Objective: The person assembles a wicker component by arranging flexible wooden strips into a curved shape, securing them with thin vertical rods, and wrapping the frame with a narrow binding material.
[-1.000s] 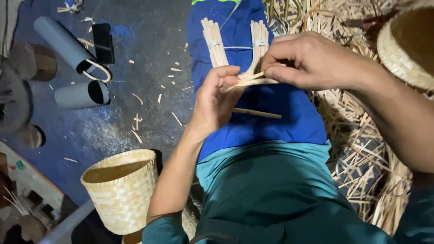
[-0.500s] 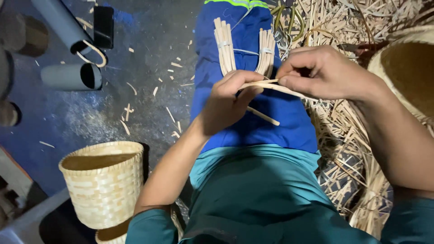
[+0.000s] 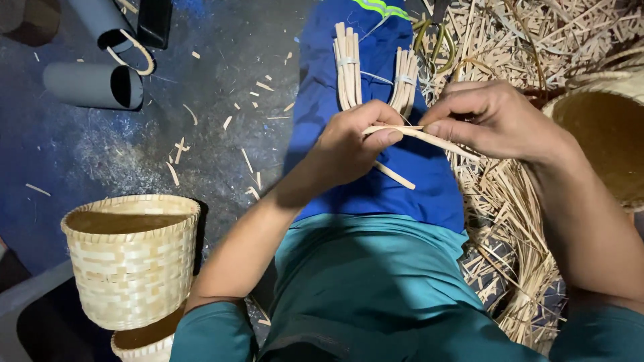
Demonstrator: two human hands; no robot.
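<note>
The person sits with a blue cloth (image 3: 376,181) over the lap; it takes up the centre of the view from 12 o'clock down. At 3 o'clock lies a heap of bamboo offcuts (image 3: 510,221), with the rim of a woven basket (image 3: 604,141) at the right edge. A finished woven basket (image 3: 131,261) stands at 8 o'clock, stacked on another. Two grey tubes (image 3: 90,84) lie at 10 o'clock on the dark floor (image 3: 134,154), among scattered chips.

Two tied bundles of bamboo strips (image 3: 372,77) rest on the cloth at 12 o'clock, side by side.

The bamboo strip (image 3: 429,139) in work lies just above centre, held between both hands. The left hand (image 3: 352,151) is closed around its near end, thumb pressed along it. The right hand (image 3: 490,121) pinches it between thumb and fingertips further along.

Judgement: the strip is light, thin and springy, likely to split or crease if bent sharply, with edges that may cut. Best held flat, near the working point, not by the free tip.

Appearance: pale straw colour, narrow, flat, slightly tapering.
</note>
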